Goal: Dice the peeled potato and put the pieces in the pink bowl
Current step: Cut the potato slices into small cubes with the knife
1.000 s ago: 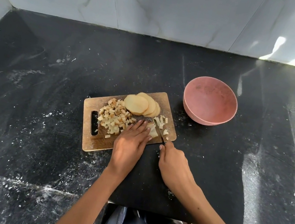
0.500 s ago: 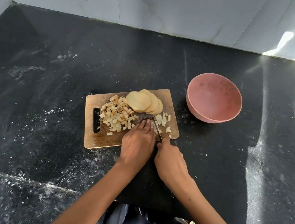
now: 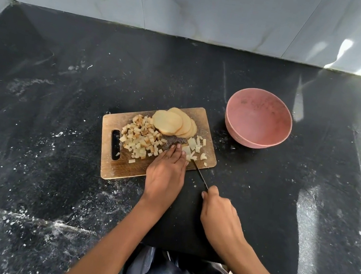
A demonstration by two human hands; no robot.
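Wooden cutting board (image 3: 122,165) lies on the black stone countertop (image 3: 62,93), its handle slot toward the left. On its far side a fan of round potato slices (image 3: 172,122) overlaps, peeled and pale. Left of centre sits a heap of diced potato (image 3: 141,138), with a few cubes browned at the edges; a smaller scatter of potato pieces (image 3: 194,147) lies near the board's right end. The left hand (image 3: 166,172) rests flat on the board's near edge, fingers straight and together, their tips touching the pieces between the two heaps. The right hand (image 3: 219,212) is off the board over the counter, fingers curled round the handle of a knife (image 3: 200,175), whose thin dark blade slants up and left so that its tip reaches the board's near right corner beside the left hand. The pink bowl (image 3: 259,119) stands on the counter just right of the board, holding no potato. White specks dust the counter around the board.
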